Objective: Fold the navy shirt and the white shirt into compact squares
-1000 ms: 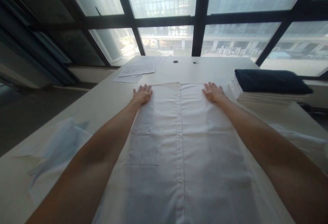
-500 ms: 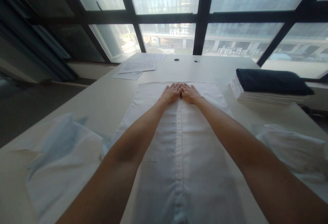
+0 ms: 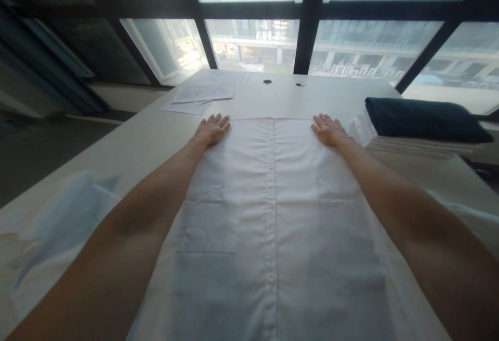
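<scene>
A white buttoned shirt (image 3: pixel 296 190) lies flat on the white table (image 3: pixel 132 148), its button strip running down the middle. Light creases cross the cloth, and a pocket shows left of the buttons. My left hand (image 3: pixel 213 129) presses flat on the shirt's far left corner, fingers spread. At the far right corner rests my right hand (image 3: pixel 327 129), also flat with its fingers apart. Both arms reach out over the shirt's sides. Part of a sleeve-like white cloth (image 3: pixel 50 258) spreads to the left, partly behind my left arm.
Printed papers (image 3: pixel 202 91) lie at the table's far left. At the right stands a stack of folded white cloth (image 3: pixel 413 145) with a folded dark cloth (image 3: pixel 429 118) on top. More white fabric (image 3: pixel 475 221) lies right of my right arm. Windows (image 3: pixel 253 44) line the far side.
My hands have moved apart from the middle of the shirt's far edge, the left one to the left corner and the right one to the right corner. The view has shifted slightly.
</scene>
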The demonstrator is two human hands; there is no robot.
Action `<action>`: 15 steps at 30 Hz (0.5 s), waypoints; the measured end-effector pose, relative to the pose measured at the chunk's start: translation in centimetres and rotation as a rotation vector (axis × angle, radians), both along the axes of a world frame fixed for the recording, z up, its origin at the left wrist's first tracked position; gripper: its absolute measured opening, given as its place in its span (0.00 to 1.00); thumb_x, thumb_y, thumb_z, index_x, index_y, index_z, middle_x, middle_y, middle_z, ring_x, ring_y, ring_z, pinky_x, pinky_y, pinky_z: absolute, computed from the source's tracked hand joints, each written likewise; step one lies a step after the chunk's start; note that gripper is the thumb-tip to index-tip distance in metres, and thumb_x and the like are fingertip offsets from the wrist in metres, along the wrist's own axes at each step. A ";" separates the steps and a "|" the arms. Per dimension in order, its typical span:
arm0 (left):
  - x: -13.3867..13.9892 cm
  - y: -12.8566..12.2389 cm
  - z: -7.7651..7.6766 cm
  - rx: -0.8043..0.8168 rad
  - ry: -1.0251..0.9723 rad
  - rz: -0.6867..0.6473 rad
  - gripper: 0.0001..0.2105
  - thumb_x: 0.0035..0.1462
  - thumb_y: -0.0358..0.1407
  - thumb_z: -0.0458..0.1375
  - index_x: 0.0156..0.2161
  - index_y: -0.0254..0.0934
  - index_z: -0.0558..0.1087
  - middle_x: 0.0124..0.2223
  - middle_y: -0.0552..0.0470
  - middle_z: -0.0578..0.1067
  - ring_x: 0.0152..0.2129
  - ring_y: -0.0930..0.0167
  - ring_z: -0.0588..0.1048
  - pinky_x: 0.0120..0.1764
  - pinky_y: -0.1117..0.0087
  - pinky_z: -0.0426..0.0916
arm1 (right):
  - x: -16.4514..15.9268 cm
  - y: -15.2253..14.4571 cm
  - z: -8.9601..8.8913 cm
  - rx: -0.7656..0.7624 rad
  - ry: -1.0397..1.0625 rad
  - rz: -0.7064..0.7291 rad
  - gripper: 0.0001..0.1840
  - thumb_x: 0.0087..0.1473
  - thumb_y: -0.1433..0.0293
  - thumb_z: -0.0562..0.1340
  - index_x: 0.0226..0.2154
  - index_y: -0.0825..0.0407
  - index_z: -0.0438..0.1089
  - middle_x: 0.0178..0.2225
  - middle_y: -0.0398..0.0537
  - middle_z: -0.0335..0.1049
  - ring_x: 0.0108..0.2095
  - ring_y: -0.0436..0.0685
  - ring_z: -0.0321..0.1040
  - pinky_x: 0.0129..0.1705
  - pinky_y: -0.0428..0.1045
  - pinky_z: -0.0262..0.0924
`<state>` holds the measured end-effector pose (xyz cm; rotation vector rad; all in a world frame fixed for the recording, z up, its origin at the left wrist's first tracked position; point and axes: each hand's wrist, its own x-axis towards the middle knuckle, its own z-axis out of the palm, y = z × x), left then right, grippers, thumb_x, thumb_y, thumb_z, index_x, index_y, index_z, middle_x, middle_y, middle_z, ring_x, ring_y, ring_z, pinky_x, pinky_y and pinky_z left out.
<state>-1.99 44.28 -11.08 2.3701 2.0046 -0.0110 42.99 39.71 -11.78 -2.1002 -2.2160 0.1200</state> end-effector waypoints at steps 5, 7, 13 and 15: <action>-0.8 0.3 -0.1 -0.003 -0.026 0.035 0.30 0.71 0.52 0.34 0.73 0.46 0.46 0.75 0.50 0.43 0.71 0.58 0.44 0.68 0.43 0.41 | 0.3 0.1 0.0 0.002 -0.001 -0.010 0.35 0.69 0.56 0.41 0.72 0.55 0.46 0.74 0.55 0.38 0.73 0.63 0.35 0.70 0.66 0.34; -0.7 0.2 -0.1 0.000 -0.030 0.039 0.30 0.71 0.52 0.34 0.73 0.47 0.46 0.75 0.50 0.43 0.71 0.58 0.43 0.68 0.43 0.40 | 0.1 0.0 0.0 0.004 0.005 -0.010 0.35 0.69 0.56 0.41 0.72 0.54 0.46 0.74 0.55 0.38 0.73 0.63 0.35 0.70 0.66 0.33; -0.5 -0.3 0.4 0.006 -0.051 0.044 0.29 0.72 0.50 0.34 0.73 0.46 0.49 0.75 0.49 0.46 0.71 0.57 0.45 0.67 0.40 0.39 | -0.2 -0.6 0.0 0.158 0.012 -0.044 0.32 0.69 0.61 0.43 0.67 0.60 0.57 0.69 0.61 0.52 0.70 0.62 0.47 0.69 0.61 0.40; 0.4 -1.0 0.9 0.043 -0.055 0.040 0.28 0.73 0.48 0.34 0.73 0.41 0.49 0.75 0.47 0.45 0.71 0.57 0.44 0.67 0.40 0.36 | -0.4 -0.9 0.0 0.290 0.013 -0.037 0.30 0.68 0.64 0.45 0.65 0.62 0.60 0.68 0.63 0.56 0.69 0.62 0.49 0.69 0.60 0.41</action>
